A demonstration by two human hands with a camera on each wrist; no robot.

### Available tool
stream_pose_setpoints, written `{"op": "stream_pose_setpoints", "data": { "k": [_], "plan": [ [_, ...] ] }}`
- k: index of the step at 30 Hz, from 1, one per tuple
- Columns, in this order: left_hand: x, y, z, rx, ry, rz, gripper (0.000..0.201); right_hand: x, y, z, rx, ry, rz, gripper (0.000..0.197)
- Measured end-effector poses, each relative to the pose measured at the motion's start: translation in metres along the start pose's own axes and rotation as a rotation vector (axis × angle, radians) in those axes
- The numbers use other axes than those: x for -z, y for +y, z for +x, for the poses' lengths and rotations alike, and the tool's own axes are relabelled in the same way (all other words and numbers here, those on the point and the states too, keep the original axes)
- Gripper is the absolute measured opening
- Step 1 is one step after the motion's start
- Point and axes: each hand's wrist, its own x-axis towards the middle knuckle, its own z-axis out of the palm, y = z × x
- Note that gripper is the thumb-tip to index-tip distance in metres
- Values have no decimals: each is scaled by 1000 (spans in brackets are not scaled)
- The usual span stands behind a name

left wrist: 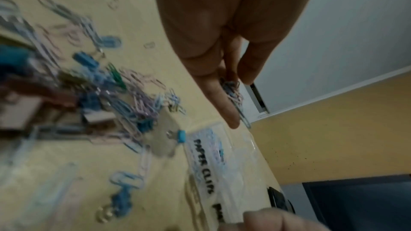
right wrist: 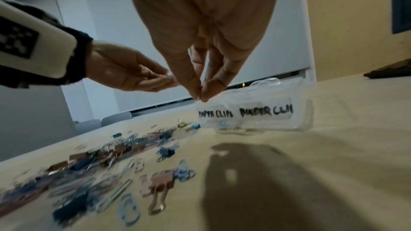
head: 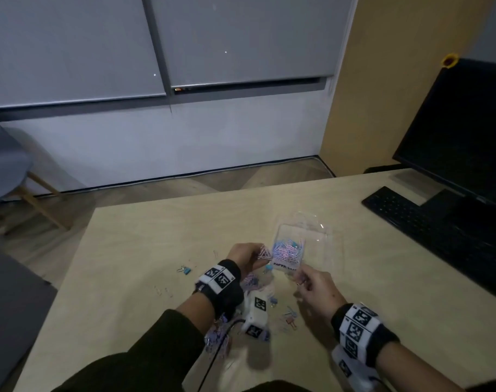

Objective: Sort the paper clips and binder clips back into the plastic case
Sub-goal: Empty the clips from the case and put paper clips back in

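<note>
A clear plastic case [head: 303, 236] lies open on the table, its front labelled for paper clips and binder clips [right wrist: 255, 113]. Pink and blue paper clips fill its left compartment [head: 288, 251]. My left hand [head: 259, 256] holds a bunch of paper clips [left wrist: 233, 94] just left of that compartment. My right hand [head: 300, 278] hovers in front of the case, thumb and finger [right wrist: 201, 94] pinching a small clip whose kind I cannot tell. A mixed pile of paper clips and binder clips [right wrist: 106, 157] lies on the table under my left wrist.
A blue binder clip [head: 186, 269] lies apart at the left, and a pink binder clip [right wrist: 162, 182] sits nearer me. A black keyboard [head: 428, 222] and monitor [head: 467, 137] stand at the right. The table's far edge [head: 213, 193] drops to the floor.
</note>
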Motion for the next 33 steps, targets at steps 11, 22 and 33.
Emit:
{"op": "stream_pose_setpoints", "data": {
  "k": [11, 22, 33],
  "plan": [
    [-7, 1, 21, 77, -61, -80, 28, 37, 0, 13, 7, 130, 77, 43],
    [129, -16, -14, -186, 465, 930, 32, 14, -32, 68, -76, 166, 52, 15],
    [171, -62, -47, -248, 316, 1392, 33, -62, -54, 13, 201, -323, -112, 16]
  ]
}}
